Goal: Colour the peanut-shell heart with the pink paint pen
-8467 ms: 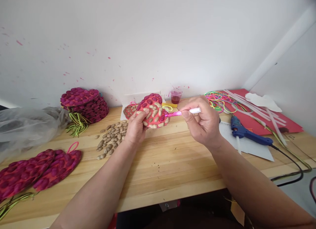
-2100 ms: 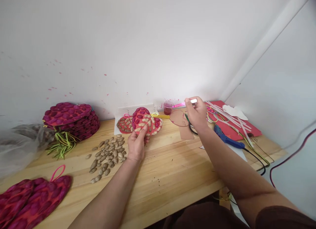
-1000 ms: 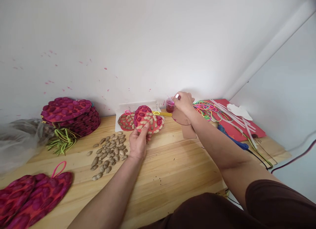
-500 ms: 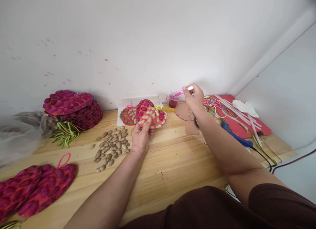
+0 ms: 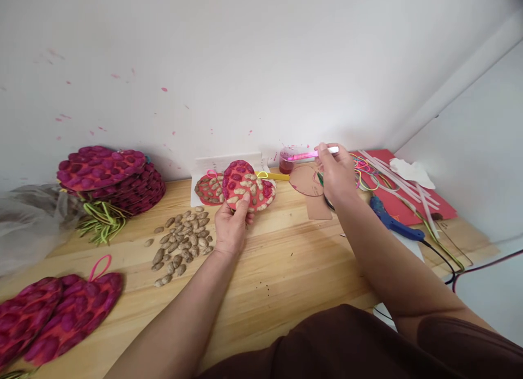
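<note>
My left hand (image 5: 231, 226) grips a red heart-shaped piece (image 5: 247, 185) covered with peanut shells, some painted pink, and holds it tilted up off the wooden table (image 5: 281, 264). My right hand (image 5: 337, 169) pinches a white-handled brush with a pink tip (image 5: 312, 153). The tip points left, just above a small plastic cup of red paint (image 5: 286, 161) that stands by the wall. A second peanut-covered heart (image 5: 208, 187) lies on white paper behind the held one.
Loose peanuts (image 5: 182, 245) lie left of my left hand. Painted hearts are stacked at the back left (image 5: 110, 175) and lie at the front left (image 5: 61, 313). A blue glue gun (image 5: 394, 224), coloured cords (image 5: 363, 169), brown card cutouts (image 5: 310, 185) and a red sheet (image 5: 408, 196) are on the right.
My right hand went to the paint cup and dipped the brush, then lifted it. It now holds the brush level above the cup. My left hand kept the heart in place.
</note>
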{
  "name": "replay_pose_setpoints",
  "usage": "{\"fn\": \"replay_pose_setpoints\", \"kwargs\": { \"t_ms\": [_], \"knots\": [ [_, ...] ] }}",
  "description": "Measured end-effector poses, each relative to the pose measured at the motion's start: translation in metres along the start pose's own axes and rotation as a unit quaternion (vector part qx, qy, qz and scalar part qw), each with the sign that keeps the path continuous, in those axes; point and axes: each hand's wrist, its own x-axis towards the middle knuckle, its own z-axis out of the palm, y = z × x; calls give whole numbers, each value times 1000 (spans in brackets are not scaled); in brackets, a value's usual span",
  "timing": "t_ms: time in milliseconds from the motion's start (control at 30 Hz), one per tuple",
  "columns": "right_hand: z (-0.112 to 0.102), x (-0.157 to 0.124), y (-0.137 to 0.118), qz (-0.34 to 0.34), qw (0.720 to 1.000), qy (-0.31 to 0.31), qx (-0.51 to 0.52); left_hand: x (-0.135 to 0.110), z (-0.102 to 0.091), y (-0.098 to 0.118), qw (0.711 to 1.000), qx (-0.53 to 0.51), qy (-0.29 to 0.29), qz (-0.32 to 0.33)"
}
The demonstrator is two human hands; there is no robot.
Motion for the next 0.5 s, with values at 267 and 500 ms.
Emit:
{"fn": "replay_pose_setpoints", "kwargs": {
  "t_ms": [267,500],
  "knots": [
    [-12,-75,-39,-212,963,-104,-126,-4,-1,0,999,37,9,19],
    [-15,-67,-32,-236,949,-148,-148,-9,-2,2,997,63,3,37]
  ]
}}
